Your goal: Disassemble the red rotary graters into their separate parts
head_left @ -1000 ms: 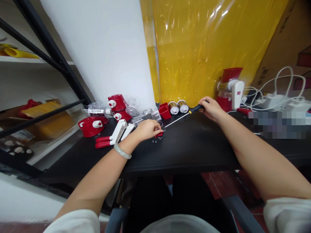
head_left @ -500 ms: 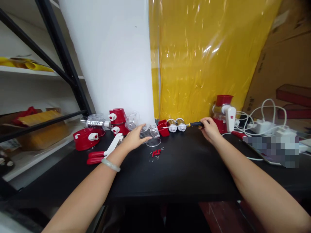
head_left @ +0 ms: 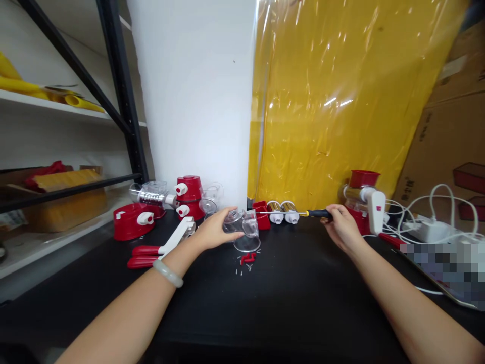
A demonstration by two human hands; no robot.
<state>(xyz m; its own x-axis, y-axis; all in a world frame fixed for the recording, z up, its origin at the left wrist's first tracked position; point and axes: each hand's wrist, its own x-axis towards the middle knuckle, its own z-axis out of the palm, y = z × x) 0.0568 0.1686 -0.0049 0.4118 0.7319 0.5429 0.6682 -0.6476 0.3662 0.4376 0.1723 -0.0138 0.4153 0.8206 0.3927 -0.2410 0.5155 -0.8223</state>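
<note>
My left hand (head_left: 217,229) is wrapped round a clear plastic housing (head_left: 246,230) at the middle of the black table. In my right hand (head_left: 339,222) is the black and yellow handle of a screwdriver (head_left: 318,213), held level. Its long shaft points left, and the tip is at or close to the right side of the clear housing; exact contact cannot be made out. Small red parts (head_left: 248,258) and several tiny screws (head_left: 241,273) lie in front of the housing. Behind the shaft are a red piece (head_left: 262,215) and two drum graters (head_left: 290,212).
Red bases (head_left: 132,221), white cranks with red handles (head_left: 172,242) and another clear housing (head_left: 155,192) are at the left. An assembled red grater (head_left: 364,197), white cables, a plug block (head_left: 428,228) and a blurred-out flat device (head_left: 447,278) are at the right.
The view has shifted, so everything appears further right and lower. My left hand still holds the clear housing, and my right hand still holds the screwdriver level.
</note>
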